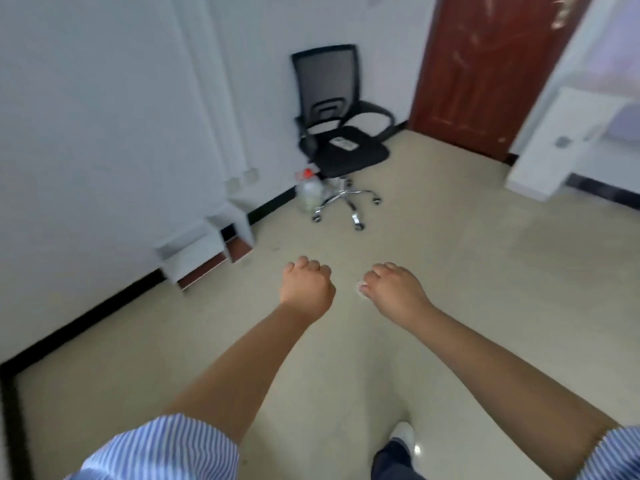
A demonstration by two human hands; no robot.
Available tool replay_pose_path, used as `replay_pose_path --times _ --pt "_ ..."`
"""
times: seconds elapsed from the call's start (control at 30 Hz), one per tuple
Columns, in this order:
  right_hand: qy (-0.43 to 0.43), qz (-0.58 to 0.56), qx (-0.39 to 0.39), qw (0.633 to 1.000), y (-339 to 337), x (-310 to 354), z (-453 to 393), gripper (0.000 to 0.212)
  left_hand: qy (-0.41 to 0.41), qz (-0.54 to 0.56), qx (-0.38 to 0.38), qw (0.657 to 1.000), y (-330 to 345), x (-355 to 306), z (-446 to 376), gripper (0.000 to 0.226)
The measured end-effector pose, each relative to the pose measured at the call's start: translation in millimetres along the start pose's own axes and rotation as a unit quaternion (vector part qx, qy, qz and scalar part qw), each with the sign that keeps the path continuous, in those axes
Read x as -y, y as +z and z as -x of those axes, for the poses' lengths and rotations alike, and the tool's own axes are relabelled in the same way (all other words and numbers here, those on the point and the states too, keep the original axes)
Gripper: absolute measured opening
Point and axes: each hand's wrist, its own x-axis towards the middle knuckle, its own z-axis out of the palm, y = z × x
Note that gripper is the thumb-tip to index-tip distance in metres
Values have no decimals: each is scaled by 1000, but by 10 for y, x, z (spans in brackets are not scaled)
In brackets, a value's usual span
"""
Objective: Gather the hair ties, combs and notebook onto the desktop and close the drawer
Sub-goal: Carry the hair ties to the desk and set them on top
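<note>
Both hands (pixel 306 287) (pixel 393 289) outstretched, fingers curled.

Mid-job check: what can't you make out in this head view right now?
- Left hand, right hand: both curled, so the palms are hidden; holding anything, cannot tell.
- Flat item on the chair seat: too small and blurred.
- Desk at right: blurred, cut by the edge.
</note>
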Motion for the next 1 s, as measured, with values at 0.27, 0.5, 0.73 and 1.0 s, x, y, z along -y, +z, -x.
replay_pose_path --times 0.27,0.5,0.73,1.0 --pt "112 20 2 993 221 -2423 -471 13 160 -19 -9 987 33 -1718 -2339 25" --pt "208 -41 29 977 406 -4382 -930 13 235 -64 16 970 70 -2896 -4189 26" --pt "272 -31 12 962 897 -6647 -1918 20 317 -78 1 945 174 -3970 -6407 26" --pt "399 -61 -15 915 1152 -9123 -2372 22 371 -19 -8 928 140 -5644 -8716 26"
